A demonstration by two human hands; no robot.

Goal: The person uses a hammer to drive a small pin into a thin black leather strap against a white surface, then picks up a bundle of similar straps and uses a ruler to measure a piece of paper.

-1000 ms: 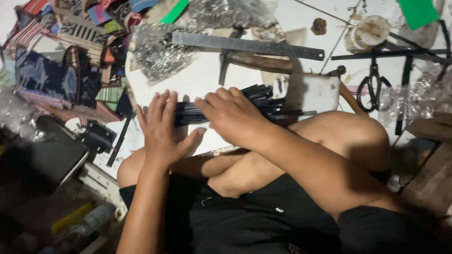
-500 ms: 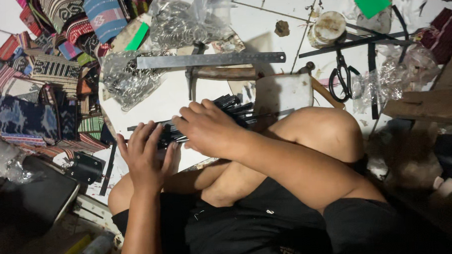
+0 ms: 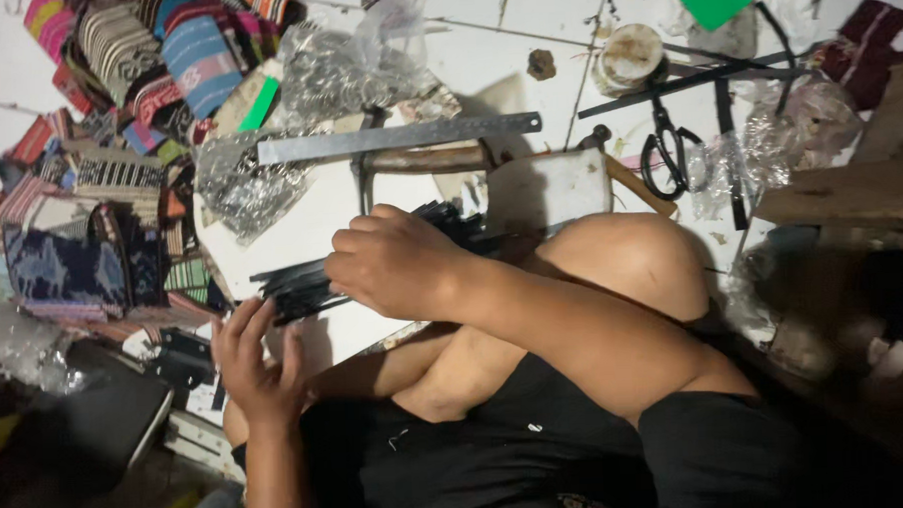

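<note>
Black strips (image 3: 298, 287) are bundled on a white board (image 3: 310, 224) lying on the tiled floor, pressed down under the right hand (image 3: 397, 264), whose fingers are curled closed over them. The left hand (image 3: 258, 363) is held open with fingers spread, just beside the bundle's near end, gripping nothing. A metal ruler (image 3: 397, 138) and a hammer (image 3: 423, 162) are laid beyond the bundle. Scissors (image 3: 665, 154) are seen farther right, woven pouches (image 3: 99, 196) to the left. A bent knee (image 3: 637, 263) blocks the board's right side.
</note>
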